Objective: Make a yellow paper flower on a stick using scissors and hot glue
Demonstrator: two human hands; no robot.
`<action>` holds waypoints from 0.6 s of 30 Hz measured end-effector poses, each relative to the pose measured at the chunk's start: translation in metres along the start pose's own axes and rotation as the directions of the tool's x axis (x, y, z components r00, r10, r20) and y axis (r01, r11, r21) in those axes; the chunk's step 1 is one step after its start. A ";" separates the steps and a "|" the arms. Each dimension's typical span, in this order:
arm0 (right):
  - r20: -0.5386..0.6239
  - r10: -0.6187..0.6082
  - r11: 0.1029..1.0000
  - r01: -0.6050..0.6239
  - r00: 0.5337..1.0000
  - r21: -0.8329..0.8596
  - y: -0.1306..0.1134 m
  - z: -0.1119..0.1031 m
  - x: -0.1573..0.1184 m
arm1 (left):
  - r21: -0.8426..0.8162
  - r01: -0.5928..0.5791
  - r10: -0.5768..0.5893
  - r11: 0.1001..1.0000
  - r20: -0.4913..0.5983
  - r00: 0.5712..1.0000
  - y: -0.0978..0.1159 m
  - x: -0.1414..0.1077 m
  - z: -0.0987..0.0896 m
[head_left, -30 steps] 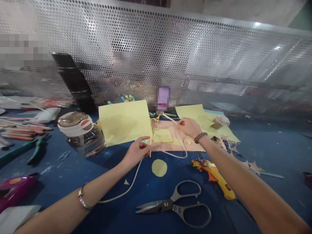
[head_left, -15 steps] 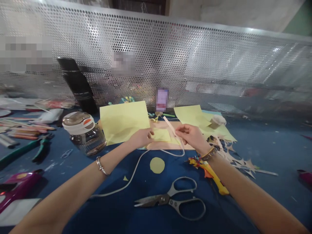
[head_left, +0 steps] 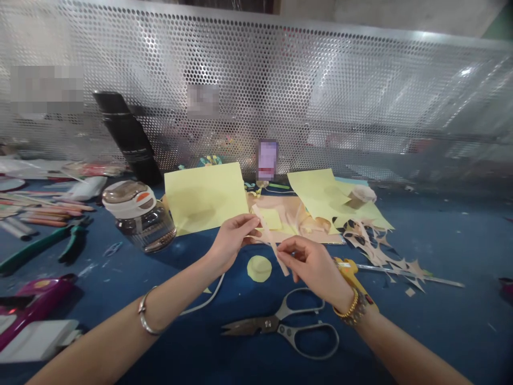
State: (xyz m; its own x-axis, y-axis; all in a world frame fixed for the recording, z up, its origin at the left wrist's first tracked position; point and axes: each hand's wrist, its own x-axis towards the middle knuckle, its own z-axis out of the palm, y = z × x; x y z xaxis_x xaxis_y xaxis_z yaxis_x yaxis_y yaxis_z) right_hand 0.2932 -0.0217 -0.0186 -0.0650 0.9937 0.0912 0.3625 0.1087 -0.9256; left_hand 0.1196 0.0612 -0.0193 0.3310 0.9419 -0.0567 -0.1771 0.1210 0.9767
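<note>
Two bare hands work over the blue table, sharing one pale strip. The strip is slanted, its upper end toward the rear of the table. The left hand has its grip closed near the strip's upper end, thumb against the edge. The right hand pinches it farther down, and a short tail extends below that grip. A yellow paper circle lies just in front of the strip, between the hands. Scissors lie nearer the wearer, blades pointing left. A yellow glue gun is partly hidden behind the right wrist.
</note>
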 end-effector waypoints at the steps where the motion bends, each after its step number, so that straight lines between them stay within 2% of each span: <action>1: 0.020 0.007 1.000 -0.007 1.000 -0.010 0.000 0.001 -0.001 | -0.008 0.009 -0.009 1.000 -0.004 1.000 0.001 -0.002 0.000; 4: 0.060 0.006 0.991 0.002 0.998 -0.132 -0.004 -0.003 -0.004 | -0.015 0.026 -0.026 1.000 -0.018 0.999 0.004 -0.005 0.000; 7: 0.139 -0.029 0.922 0.080 0.990 -0.379 -0.010 -0.014 -0.011 | -0.003 0.015 -0.015 1.000 -0.041 0.999 0.005 -0.005 -0.004; 8: 0.215 -0.025 0.886 0.121 0.976 -0.447 -0.011 -0.017 -0.014 | 0.005 0.008 -0.007 1.000 -0.048 0.999 0.005 -0.005 -0.006; 10: 0.388 0.024 0.823 0.202 0.921 -0.531 -0.011 -0.022 -0.021 | 0.024 -0.006 0.007 1.000 -0.053 0.999 0.005 -0.003 -0.009; 12: 0.479 0.079 0.778 0.247 0.874 -0.578 -0.010 -0.024 -0.028 | 0.044 -0.018 0.020 0.999 -0.051 0.998 0.006 -0.002 -0.012; 14: 0.472 0.106 0.756 0.237 0.875 -0.610 -0.009 -0.026 -0.033 | 0.062 -0.025 0.028 0.998 -0.048 0.998 0.007 -0.001 -0.014; 18: 0.342 0.117 0.751 0.142 0.932 -0.645 -0.005 -0.047 -0.038 | 0.090 -0.024 0.028 0.996 -0.048 0.998 0.010 -0.001 -0.016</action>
State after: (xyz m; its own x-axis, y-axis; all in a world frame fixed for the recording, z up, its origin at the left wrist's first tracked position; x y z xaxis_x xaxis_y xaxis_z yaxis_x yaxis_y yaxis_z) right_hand 0.3373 -0.0589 -0.0003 -0.3357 0.9301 -0.1490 0.8627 0.2401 -0.4451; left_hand 0.1030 0.0667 -0.0133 0.2809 0.9589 -0.0390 -0.1004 0.0698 0.9925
